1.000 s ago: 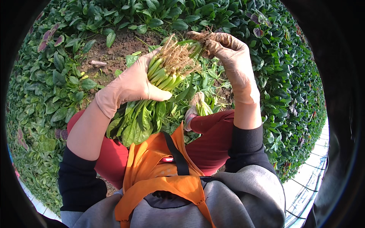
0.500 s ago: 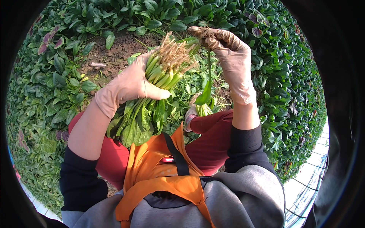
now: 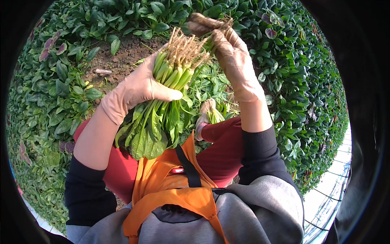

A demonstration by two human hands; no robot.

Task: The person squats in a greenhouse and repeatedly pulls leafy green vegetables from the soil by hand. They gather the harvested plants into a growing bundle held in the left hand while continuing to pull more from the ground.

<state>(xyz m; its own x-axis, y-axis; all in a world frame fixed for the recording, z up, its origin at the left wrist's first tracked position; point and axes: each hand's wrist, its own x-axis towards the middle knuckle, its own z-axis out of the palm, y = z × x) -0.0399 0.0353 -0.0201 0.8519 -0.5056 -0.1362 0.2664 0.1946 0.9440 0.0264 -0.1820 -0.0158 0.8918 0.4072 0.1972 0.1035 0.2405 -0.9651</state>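
Observation:
My left hand [image 3: 140, 88], in a pale glove, is wrapped round a thick bunch of spinach [image 3: 174, 76]. Its brown roots point up and away from me, and the green leaves hang down over my lap. Just right of the bunch, my right hand [image 3: 235, 65] wears a glove with soil-darkened fingertips. Between its thumb and fingers it pinches a spinach plant [image 3: 226, 24], whose thin dirty roots stick out above. The fingers cover most of its stem. Motion slightly blurs these fingertips.
Dense leafy plants [image 3: 300, 89] grow on both sides and ahead. Bare brown soil [image 3: 118, 59] shows at the left, with a small pale stick [image 3: 103, 71] on it. Loose green stems [image 3: 209, 83] lie below the hands, near my shoe [image 3: 204, 114].
My right hand has moved left and slightly away from me, closer to the root end of the bunch. The leaf that hung below it no longer shows there. My left hand stays nearly still.

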